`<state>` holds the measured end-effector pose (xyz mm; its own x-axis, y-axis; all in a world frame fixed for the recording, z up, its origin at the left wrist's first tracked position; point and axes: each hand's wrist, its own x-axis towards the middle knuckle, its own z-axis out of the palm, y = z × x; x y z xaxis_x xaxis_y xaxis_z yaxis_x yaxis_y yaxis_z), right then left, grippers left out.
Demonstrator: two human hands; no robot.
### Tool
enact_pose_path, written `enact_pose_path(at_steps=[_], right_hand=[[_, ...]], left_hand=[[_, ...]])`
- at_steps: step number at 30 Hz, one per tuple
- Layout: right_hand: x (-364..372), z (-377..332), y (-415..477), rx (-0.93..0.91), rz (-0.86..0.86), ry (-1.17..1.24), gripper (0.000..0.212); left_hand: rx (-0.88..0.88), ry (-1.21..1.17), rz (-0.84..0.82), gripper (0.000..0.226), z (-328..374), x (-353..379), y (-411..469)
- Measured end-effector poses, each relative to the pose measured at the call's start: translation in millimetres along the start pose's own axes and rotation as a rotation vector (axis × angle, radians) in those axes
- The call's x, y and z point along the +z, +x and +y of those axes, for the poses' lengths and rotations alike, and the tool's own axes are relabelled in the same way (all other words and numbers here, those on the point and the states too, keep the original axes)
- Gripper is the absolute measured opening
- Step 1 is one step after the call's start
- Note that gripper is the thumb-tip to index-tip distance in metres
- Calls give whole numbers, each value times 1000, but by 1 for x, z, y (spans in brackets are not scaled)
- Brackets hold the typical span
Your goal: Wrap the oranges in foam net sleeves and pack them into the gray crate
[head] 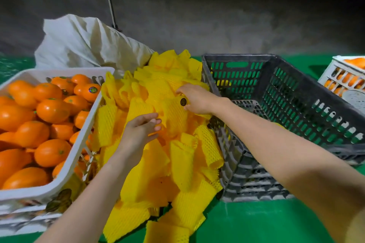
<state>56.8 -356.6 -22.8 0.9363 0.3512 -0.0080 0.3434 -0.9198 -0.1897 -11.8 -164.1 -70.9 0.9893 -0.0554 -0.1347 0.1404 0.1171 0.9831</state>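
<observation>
– Green floor [256,223] all around us, painted and glossy, and a rough grey concrete wall [217,16] closing off the back. What's standing on it?

– On our left, a white crate [65,165] heaped with oranges [53,110]. Behind it slumps a pale sack [83,45], and a thin pole [109,0] runs up the wall. In the middle we have a big pile of yellow foam net sleeves [158,183] spilling towards us. The gray crate [246,173] sits just to their right, touching the pile.

– And far right?

– A second white crate [335,77], holding more orange fruit, well apart from us.

– Any writing we can read?

– One orange near the crate's far corner carries a round shiny sticker [92,89], but its print is too small to read. The sleeve [174,116] we're handling has a dark round label [183,102], equally illegible.

– Hands, quickly!

– Our right hand [195,98] is over the top of the pile, with thumb and fingers pinched on that sleeve's upper end, right by the label. Our left hand [138,132] meets the sleeve's lower edge with its fingers close together and lightly bent. We can't tell whether they nip the foam or merely touch it.
</observation>
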Motion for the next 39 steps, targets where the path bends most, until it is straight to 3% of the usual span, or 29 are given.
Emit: enact_pose_path(at_steps=[3,6,10,13,15,18,22,29,35,39], right_hand=[[6,0,12,37,-66,-28,47],[4,-7,11,35,-18,40,32],[-16,-34,-8,-122,202,185,25],[-33,-59,-30,-243,273,371,24],[-37,-74,-43,-210,300,643,34],[-28,-90,-56,22,291,1204,49],[-7,-102,-66,182,247,1582,45],[0,-106,-78,177,143,1355,27],[7,-122,-88,117,149,1021,20],[13,-130,-91,83,145,996,17]], left_hand=[[6,-5,16,14,5,-7,-7],[89,58,49,18,13,-7,-13],[528,388,139,34,31,-2,-22],[835,565,152,35,43,3,-26],[852,538,148,33,45,6,-27],[764,418,187,30,44,7,-34],[660,376,255,26,36,2,-45],[569,499,305,18,29,-15,-63],[675,711,354,9,19,-25,-81],[644,644,379,11,5,-29,-92]])
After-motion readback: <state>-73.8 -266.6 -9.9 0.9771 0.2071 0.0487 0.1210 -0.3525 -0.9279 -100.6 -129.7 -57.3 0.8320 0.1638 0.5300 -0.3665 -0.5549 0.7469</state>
